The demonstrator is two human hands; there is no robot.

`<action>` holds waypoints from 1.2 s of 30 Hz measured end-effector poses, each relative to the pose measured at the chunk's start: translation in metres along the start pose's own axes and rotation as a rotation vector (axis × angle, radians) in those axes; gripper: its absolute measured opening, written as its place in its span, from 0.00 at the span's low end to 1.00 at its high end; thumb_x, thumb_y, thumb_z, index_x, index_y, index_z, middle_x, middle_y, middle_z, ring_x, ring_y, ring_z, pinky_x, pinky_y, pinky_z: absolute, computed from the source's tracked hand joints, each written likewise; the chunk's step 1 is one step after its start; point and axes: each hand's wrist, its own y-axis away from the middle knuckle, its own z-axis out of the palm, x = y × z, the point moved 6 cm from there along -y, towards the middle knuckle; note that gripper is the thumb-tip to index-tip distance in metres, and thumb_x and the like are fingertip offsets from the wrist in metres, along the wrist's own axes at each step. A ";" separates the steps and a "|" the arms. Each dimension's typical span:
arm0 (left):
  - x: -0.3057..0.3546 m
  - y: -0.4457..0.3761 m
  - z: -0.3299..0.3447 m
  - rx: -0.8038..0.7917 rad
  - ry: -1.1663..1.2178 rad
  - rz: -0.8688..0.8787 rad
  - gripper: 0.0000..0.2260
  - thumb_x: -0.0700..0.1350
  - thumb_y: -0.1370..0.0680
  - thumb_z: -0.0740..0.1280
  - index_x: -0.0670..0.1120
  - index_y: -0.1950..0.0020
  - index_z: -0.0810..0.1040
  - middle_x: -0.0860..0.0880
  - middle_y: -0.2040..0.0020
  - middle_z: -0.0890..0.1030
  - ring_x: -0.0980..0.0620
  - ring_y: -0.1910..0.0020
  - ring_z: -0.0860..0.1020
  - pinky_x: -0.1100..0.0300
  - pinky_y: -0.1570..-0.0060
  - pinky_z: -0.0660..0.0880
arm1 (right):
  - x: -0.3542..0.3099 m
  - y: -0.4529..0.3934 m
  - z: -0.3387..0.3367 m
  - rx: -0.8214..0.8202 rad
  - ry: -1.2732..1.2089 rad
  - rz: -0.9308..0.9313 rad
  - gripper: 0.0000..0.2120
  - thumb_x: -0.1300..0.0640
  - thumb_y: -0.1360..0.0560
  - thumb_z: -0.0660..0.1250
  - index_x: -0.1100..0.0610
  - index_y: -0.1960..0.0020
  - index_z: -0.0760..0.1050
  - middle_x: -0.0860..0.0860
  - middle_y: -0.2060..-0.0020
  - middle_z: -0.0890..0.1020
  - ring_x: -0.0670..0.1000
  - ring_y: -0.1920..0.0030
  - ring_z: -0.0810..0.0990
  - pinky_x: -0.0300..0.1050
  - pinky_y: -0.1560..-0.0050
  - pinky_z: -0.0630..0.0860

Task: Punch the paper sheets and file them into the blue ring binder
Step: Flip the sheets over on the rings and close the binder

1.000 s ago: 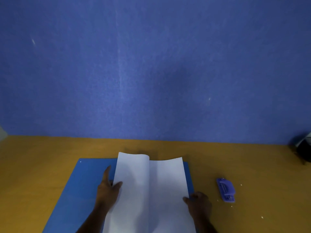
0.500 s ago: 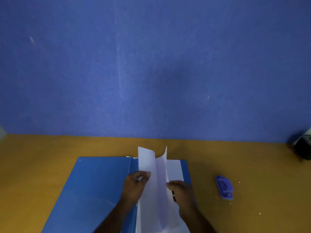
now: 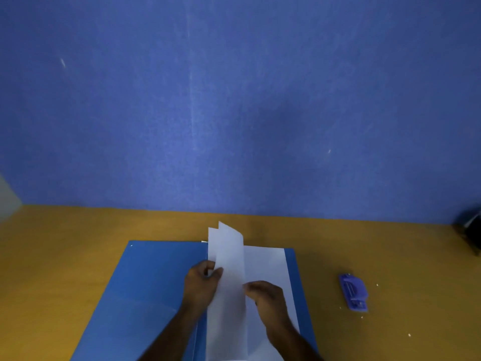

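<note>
The binder [image 3: 156, 287] is plain bright blue, with a paler blue band across the cover just left of the left hand's [image 3: 201, 285] fingers. The sheets [image 3: 229, 272] pinched between the two hands' fingers are plain white, shaded bluish grey; the page under the right hand's [image 3: 268, 299] fingers is the same white. The hole punch [image 3: 353, 293], well right of those fingers, is violet-blue. The table [image 3: 65, 256] is ochre yellow, flecked with tiny white specks [image 3: 377, 284] near the punch. The wall [image 3: 234, 100] beyond the fingertips is mottled blue with faint pale streaks.

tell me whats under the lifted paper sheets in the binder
More white paper lies flat on the open blue binder. The rings are hidden behind the raised sheets and both hands.
</note>
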 end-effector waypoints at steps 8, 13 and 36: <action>-0.029 -0.020 -0.045 0.084 0.021 -0.070 0.04 0.44 0.30 0.74 0.46 0.61 0.79 0.46 0.63 0.82 0.46 0.61 0.79 0.53 0.57 0.74 | 0.030 -0.019 -0.062 0.176 0.377 -0.026 0.16 0.60 0.28 0.73 0.46 0.71 0.76 0.48 0.68 0.81 0.53 0.59 0.81 0.45 0.53 0.76; -0.049 -0.027 -0.063 0.113 -0.043 -0.112 0.06 0.37 0.25 0.71 0.46 0.56 0.77 0.43 0.56 0.80 0.43 0.54 0.78 0.55 0.55 0.71 | 0.058 -0.028 -0.087 0.275 0.483 0.073 0.05 0.55 0.31 0.75 0.50 0.62 0.79 0.54 0.58 0.84 0.55 0.53 0.81 0.45 0.48 0.73; -0.074 -0.022 -0.070 0.101 -0.035 -0.188 0.16 0.36 0.24 0.68 0.51 0.42 0.67 0.41 0.54 0.82 0.41 0.57 0.80 0.52 0.58 0.76 | 0.087 -0.046 -0.083 0.321 0.633 0.254 0.46 0.33 0.50 0.75 0.59 0.39 0.75 0.56 0.42 0.81 0.57 0.42 0.79 0.49 0.39 0.75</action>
